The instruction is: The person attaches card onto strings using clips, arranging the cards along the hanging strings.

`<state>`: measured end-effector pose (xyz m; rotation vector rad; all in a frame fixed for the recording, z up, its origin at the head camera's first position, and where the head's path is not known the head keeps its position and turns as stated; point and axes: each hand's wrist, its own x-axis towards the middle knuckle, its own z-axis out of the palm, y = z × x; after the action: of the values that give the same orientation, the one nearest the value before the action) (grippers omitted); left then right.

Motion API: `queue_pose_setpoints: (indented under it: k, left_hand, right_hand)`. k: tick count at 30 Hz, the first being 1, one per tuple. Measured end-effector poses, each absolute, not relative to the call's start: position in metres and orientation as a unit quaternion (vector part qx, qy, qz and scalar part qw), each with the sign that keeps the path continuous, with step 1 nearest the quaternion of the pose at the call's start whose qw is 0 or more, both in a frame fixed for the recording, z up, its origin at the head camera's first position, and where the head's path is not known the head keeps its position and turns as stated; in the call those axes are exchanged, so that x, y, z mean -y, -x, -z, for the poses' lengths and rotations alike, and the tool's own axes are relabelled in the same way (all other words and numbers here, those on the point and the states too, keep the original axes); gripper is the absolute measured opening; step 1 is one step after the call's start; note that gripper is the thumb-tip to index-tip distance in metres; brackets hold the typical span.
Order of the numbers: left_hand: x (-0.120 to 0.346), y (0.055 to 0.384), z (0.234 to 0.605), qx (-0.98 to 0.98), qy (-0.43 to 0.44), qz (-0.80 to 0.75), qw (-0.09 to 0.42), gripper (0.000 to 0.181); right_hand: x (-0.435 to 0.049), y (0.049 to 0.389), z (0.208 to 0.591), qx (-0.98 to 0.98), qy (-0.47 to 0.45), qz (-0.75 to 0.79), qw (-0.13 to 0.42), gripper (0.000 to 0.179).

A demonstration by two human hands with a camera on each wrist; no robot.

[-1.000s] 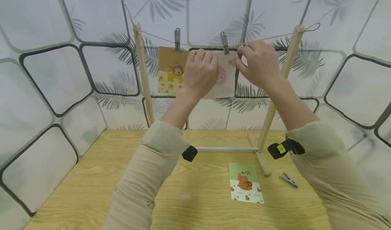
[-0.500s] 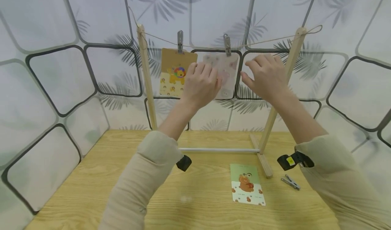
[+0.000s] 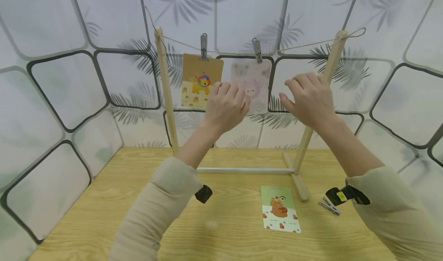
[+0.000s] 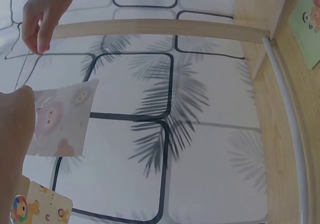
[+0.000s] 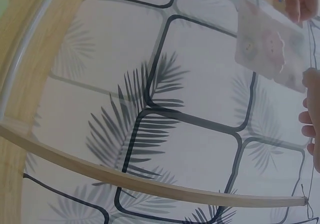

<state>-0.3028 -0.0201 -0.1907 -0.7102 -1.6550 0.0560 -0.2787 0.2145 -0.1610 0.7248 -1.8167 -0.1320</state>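
On the near part of the table (image 3: 225,230), the green card (image 3: 278,209) lay flat, face up, unclipped. To its right lay a loose clip (image 3: 333,209), gripping nothing and partly behind the black mount (image 3: 337,196) at the right cuff. The two items lay near each other but apart, presumably to be handy. Just behind the card stood the foot (image 3: 299,188), set crosswise to the bar (image 3: 245,170), an arrangement judged to keep the right post (image 3: 333,61) from tipping.

Above the table, both hands were raised. The left hand (image 3: 225,105) was loosely bent and showed nothing in its grip; it overlapped the lion card and the pink card in the head view, and contact could not be told. The right hand (image 3: 308,99) was well apart from the pink card, its thumb and fingers parted, with nothing between them.

Beyond the hands, the lion card (image 3: 197,70) and the pink card (image 3: 254,82) hung at the string (image 3: 304,44), side by side with a gap. The left clip (image 3: 204,47) and right clip (image 3: 257,50) bit their top edges, evidently leaving the pictures uncovered. The string sagged between the left post (image 3: 166,87) and right post, apparently under that weight. Patterned cloth (image 3: 138,80) formed the background.
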Motion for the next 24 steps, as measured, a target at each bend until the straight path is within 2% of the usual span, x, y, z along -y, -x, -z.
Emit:
queue_pose_setpoints:
  k: [6, 17, 24]
  left_hand:
    - [0.02, 0.299, 0.195, 0.715, 0.325, -0.018, 0.619, 0.022]
    - [0.022, 0.292, 0.206, 0.718, 0.343, -0.012, 0.606, 0.019]
    - [0.025, 0.291, 0.215, 0.73, 0.345, -0.01, 0.59, 0.021]
  right_hand:
    - [-0.22, 0.276, 0.17, 0.758, -0.319, 0.052, 0.566, 0.035]
    - [-0.235, 0.273, 0.187, 0.767, -0.327, 0.029, 0.552, 0.03]
    - [-0.241, 0.268, 0.193, 0.788, -0.317, 0.023, 0.527, 0.035]
